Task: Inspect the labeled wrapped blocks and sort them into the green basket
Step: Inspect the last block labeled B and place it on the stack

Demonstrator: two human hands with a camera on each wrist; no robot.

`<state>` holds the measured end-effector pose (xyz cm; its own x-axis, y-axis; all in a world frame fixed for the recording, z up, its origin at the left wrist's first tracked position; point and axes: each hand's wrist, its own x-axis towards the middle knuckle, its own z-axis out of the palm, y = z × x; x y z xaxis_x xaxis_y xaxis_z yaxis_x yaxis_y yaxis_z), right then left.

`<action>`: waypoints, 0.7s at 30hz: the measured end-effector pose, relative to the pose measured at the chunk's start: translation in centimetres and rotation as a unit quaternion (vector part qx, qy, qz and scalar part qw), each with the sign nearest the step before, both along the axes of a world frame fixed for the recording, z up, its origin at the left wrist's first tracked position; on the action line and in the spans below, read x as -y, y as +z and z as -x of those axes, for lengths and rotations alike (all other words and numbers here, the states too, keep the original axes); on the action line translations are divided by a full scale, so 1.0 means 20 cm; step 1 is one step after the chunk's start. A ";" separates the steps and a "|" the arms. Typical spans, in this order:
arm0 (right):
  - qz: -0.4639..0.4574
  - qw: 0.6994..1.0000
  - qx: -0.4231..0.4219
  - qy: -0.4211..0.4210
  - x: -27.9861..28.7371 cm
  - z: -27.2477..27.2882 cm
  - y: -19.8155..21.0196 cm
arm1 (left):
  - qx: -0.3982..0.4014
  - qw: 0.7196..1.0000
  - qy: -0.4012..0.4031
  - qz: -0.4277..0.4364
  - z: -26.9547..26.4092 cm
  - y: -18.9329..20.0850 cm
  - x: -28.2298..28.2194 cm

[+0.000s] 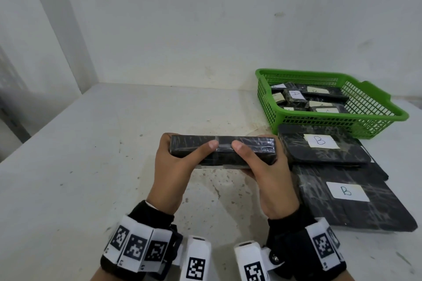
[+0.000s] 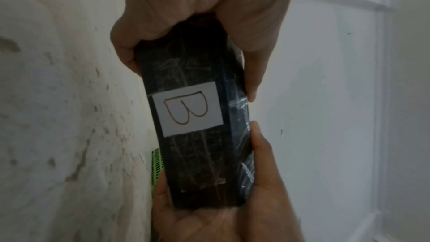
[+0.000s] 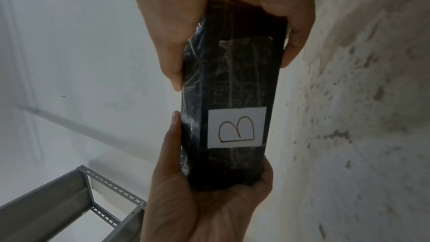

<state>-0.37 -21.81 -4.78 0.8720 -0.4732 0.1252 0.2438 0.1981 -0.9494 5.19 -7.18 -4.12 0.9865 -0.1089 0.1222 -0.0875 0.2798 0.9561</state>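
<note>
Crinkly film-wrapped black block (image 1: 222, 149) (rectangular)

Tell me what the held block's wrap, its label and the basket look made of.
Block: glossy clear plastic film over something black; it wrinkles and glints.
Label: matte white paper, apparently, with a handwritten B.
Basket: green moulded plastic, likely, with lattice walls.

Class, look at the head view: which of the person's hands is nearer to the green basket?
Right. The right hand grips the end of the wrapped block that points toward the green basket; the left hand grips the far end, farther away.
</note>
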 end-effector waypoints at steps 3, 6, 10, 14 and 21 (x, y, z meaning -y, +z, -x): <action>-0.003 1.000 -0.008 0.001 0.00 -0.01 -0.01 | 0.006 1.000 0.010 -0.014 0.00 0.00 0.01; -0.001 1.000 -0.008 0.001 0.01 -0.01 -0.02 | 0.018 1.000 0.020 -0.009 0.01 -0.01 0.01; 0.012 1.000 0.013 0.004 0.01 -0.01 -0.01 | 0.015 1.000 0.018 0.004 0.03 0.00 0.01; 0.010 1.000 0.011 0.017 0.02 0.00 0.00 | 0.018 1.000 0.008 0.008 0.02 0.00 0.00; 0.019 1.000 0.002 0.005 0.02 0.00 0.01 | -0.003 0.998 -0.030 0.047 0.01 0.01 -0.01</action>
